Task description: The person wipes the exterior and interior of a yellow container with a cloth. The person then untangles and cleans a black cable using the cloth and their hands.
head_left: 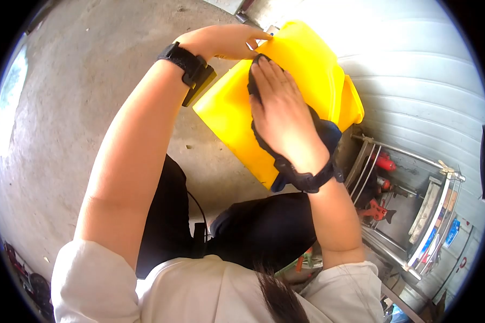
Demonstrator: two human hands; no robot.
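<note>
1. Large bright-yellow, smooth, plastic-looking object (226, 110): in front of the person, past the knees, just beside the white ribbed wall (423, 81). What bears its weight is hidden.
2. Look: glossy, evenly coloured, broad faces. Long straight edge slants down to a lower corner with small dark marks. Ridge or fold along the right side, smaller yellow part jutting out beyond it. Upper right is blown out by glare, so detail there can't be read.
3. Right hand (285, 116): flat, fingers straight and nearly together, palm down on the crumpled black-to-navy cloth (328, 134). Not curled round anything.
4. Cloth: lies on the yellow face, runs from the fingertips back under the wrist, bunched near the lower edge.
5. Left hand (229, 42): at the object's upper left edge, fingers stretched toward it, small gap between digits. Can't tell whether it grips the edge or only touches.
6. Black strap on each wrist; the left one (182, 60) shows a buckle-like block.
7. Around: bare grey concrete floor (91, 70) on the left; silver metal-tube rack (409, 153) at lower right with red-handled tool (377, 211) inside.
</note>
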